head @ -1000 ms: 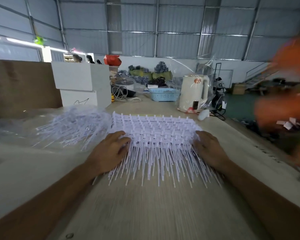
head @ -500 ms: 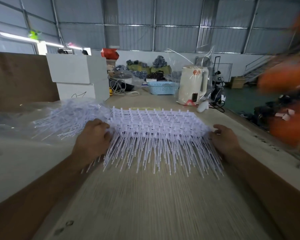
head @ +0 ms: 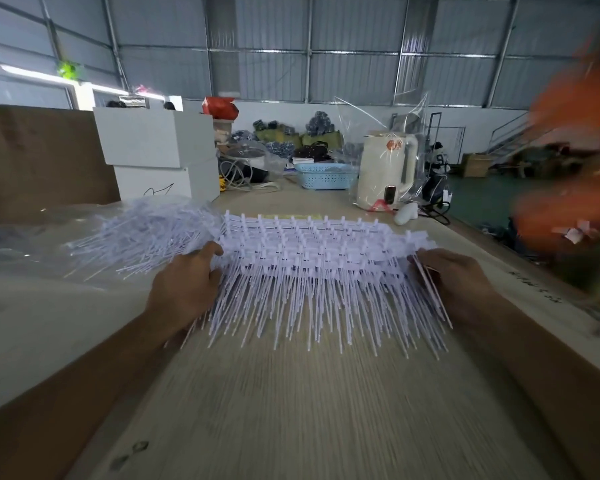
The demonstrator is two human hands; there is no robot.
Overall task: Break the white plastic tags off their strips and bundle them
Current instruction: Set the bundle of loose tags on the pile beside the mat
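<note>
- The left hand [head: 184,285] and right hand [head: 454,282] are gripping the ends of the stacked tag strips [head: 312,247], fingers curled round them.
- The stack is being held just above the counter [head: 291,410]; uneven twisting risks scattering tags.
- The tags are looking thin, white, with spiky tails hanging down.
- A loose pile [head: 142,233] is lying to the left.

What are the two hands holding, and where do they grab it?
The stack of tag strips: left hand grips its left end, right hand its right end.

Dim, soft daylight enters from bright windows [head: 25,76] upper left; wide-angle bending and motion blur smear the edges.
</note>
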